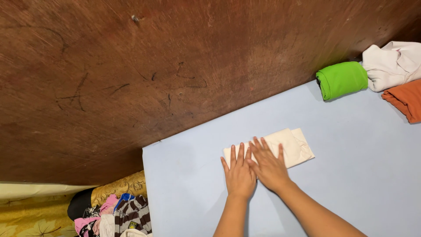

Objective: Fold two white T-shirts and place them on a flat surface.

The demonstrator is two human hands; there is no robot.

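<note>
A folded cream cloth [285, 147] is pressed flat on the pale blue surface [351, 175] by the left hand [239, 175] and right hand [268, 166], fingers spread open, grasping nothing.

Matt cream cloth, folded flat [285, 147], lies smooth w/ soft creases under bare left hand [239, 173] & right hand [268, 164], on a pale blue surface [351, 175] that looks matt & even, poss. painted board or foam. Behind it, a dark brown wooden panel [153, 66] shows a worn, scratched, slightly shiny finish. Green [342, 80], white [392, 63] & orange [405, 98] garments are soft knit-like fabric; the heap of striped & pink clothes [116, 215] is crumpled cloth.
</note>
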